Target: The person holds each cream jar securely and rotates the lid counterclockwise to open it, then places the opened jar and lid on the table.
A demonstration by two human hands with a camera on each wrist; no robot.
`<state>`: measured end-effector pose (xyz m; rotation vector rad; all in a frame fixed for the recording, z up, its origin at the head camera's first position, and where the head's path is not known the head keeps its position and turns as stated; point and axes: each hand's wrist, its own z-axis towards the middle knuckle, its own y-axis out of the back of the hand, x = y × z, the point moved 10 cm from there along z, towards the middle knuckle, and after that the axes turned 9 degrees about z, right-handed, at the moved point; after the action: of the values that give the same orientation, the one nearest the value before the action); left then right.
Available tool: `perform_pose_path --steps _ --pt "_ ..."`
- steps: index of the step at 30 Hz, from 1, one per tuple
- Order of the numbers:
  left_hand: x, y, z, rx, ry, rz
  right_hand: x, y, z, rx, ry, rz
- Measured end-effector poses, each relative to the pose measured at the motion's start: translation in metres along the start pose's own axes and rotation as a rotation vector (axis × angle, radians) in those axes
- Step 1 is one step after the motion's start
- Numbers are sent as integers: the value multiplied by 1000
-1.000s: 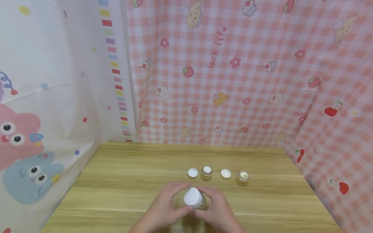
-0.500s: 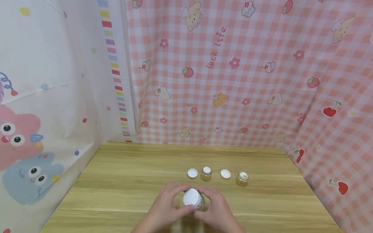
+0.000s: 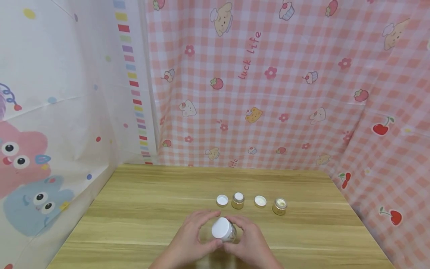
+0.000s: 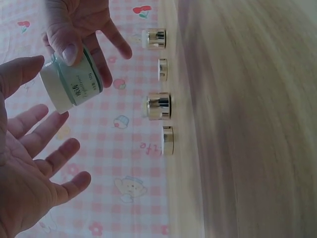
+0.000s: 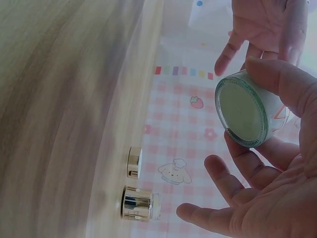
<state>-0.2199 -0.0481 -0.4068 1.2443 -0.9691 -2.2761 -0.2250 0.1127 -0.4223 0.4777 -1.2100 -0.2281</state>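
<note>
In the head view, a cosmetic jar (image 3: pixel 232 233) is held tilted above the table between my two hands. My right hand (image 3: pixel 250 237) grips its glass body, thumb on one side and fingers on the other; in the right wrist view the pale, green-rimmed base of the jar (image 5: pixel 242 110) faces the camera. At the other end is its white lid (image 3: pixel 221 227), which my left hand (image 3: pixel 193 233) pinches by the edge between thumb and fingertips. Printed lettering shows on the jar (image 4: pixel 81 82) in the left wrist view. The lid sits on the jar.
Beyond my hands on the wooden table (image 3: pixel 151 209) stand two small gold jars without lids, the left gold jar (image 3: pixel 237 202) and the right gold jar (image 3: pixel 279 207). A left upturned lid (image 3: pixel 222 200) and a right upturned lid (image 3: pixel 260 201) lie beside them. Checked cloth (image 3: pixel 201 123) hangs behind.
My left thumb slid a little to the right along the lid's near edge, then back left. The jar stays in nearly the same spot, and the small jars have not moved.
</note>
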Motion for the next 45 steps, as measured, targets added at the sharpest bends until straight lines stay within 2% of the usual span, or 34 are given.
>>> perform_pose_path --steps 5,9,29,33,36,41,45 --pt "-6 2 0 -45 -67 51 2 -1 -1 1 18 2" --pt "-7 2 0 -64 -79 56 3 -1 -1 2 25 -9" --pt "6 -6 3 -47 69 21 3 -3 -1 -20 17 -35" --pt "10 -9 3 -23 96 15 3 -2 -2 -22 13 -32" --pt "9 -10 2 1 79 14 3 -1 -3 -29 18 -38" --pt "3 -9 2 18 7 11 1 0 -4 -44 37 -53" --pt "0 -9 1 27 -16 -3 0 -1 -4 -43 47 -59"
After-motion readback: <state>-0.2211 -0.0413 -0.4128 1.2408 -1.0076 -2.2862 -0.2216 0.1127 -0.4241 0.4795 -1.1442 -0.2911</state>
